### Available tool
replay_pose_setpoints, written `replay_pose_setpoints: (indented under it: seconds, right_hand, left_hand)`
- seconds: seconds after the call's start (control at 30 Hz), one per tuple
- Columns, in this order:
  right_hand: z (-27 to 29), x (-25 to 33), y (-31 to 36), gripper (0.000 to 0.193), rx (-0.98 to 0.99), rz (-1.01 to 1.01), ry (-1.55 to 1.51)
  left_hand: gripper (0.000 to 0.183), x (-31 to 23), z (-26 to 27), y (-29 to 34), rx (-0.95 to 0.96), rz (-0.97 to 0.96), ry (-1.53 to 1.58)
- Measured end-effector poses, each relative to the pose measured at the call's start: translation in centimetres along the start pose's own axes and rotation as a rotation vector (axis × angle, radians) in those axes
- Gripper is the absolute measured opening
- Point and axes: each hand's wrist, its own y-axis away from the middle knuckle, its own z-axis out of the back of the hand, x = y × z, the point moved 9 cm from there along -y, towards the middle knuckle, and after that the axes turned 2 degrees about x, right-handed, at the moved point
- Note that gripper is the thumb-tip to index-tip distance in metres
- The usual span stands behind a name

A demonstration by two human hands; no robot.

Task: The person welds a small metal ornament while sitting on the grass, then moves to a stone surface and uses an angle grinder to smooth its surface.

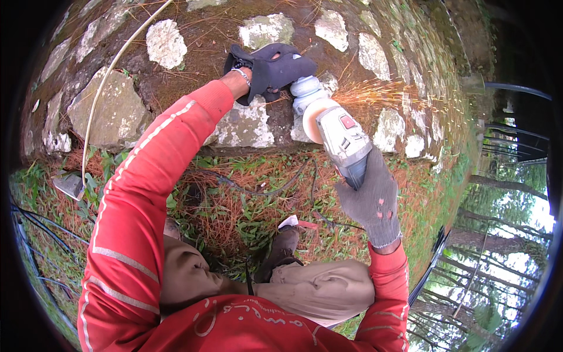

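My right hand (373, 196), in a grey knit glove with worn spots, is wrapped round the body of a white and dark angle grinder (345, 139). The grinder's spinning disc (314, 121), a pale orange blur, meets a whitish-blue rounded piece (306, 89) whose kind I cannot make out. Orange sparks (381, 94) stream off to the right from there. My left hand (272, 69), in a torn dark glove, is closed on the far left end of that piece, steadying it on the stone surface. Its fingertips are partly hidden.
Pale flat stones (111, 108) set in brown ground make a raised ledge before me. A cream cable (97, 97) runs down its left side to a metal blade-like object (70, 185). A dark cord (246, 189) lies in grass and pine needles beside my boot (280, 249).
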Motion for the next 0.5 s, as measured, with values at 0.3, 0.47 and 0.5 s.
replay_pose_setpoints:
  seconds: [0.3,0.47,0.5]
  right_hand:
    - [-0.2,0.0,0.2,0.081,-0.016,0.074,0.042]
    - [0.1,0.0,0.2,0.081,0.015,0.057,0.041]
    - [0.1,0.1,0.5,0.081,0.025,0.065,0.04]
  left_hand:
    - [0.062,0.7,0.6,-0.2,-0.03,0.046,-0.073]
    - [0.062,-1.4,-0.5,0.5,-0.011,0.037,-0.005]
    - [0.063,-1.9,-1.0,0.9,-0.001,0.092,0.038]
